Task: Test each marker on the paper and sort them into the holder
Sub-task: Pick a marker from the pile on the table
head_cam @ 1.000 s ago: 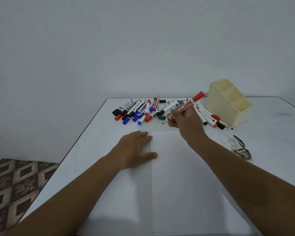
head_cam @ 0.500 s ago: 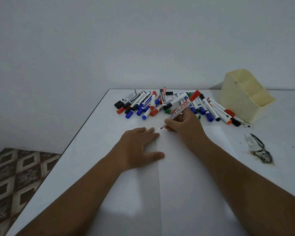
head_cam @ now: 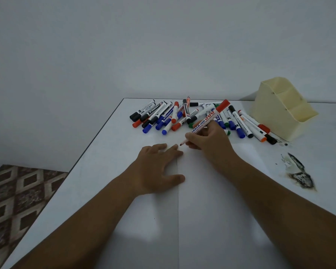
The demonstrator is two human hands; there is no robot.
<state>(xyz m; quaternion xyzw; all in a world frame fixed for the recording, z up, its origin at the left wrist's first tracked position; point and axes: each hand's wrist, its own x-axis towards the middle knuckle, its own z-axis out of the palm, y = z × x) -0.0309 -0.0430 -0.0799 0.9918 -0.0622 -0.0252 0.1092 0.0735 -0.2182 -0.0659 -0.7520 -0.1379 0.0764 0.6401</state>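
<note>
My right hand (head_cam: 209, 144) grips a red marker (head_cam: 208, 121) like a pen, its cap stuck on the far end and its bare red tip just over the top edge of the white paper (head_cam: 211, 200). My left hand (head_cam: 157, 169) lies flat with fingers spread on the paper's left edge, close beside the tip. A pile of markers (head_cam: 175, 117) with black, blue, red and green caps lies across the back of the white table (head_cam: 105, 152). The cream holder (head_cam: 279, 109) with stepped compartments stands at the back right and looks empty from here.
A dark scorched or peeled patch (head_cam: 299, 173) marks the table at the right. The table's left edge runs diagonally, with a patterned brown floor (head_cam: 17, 195) below it. A plain wall rises behind the table.
My right hand has drawn the red marker back from the pile toward the paper, tip lowered near my left fingers. The view has shifted so the holder sits further right.
</note>
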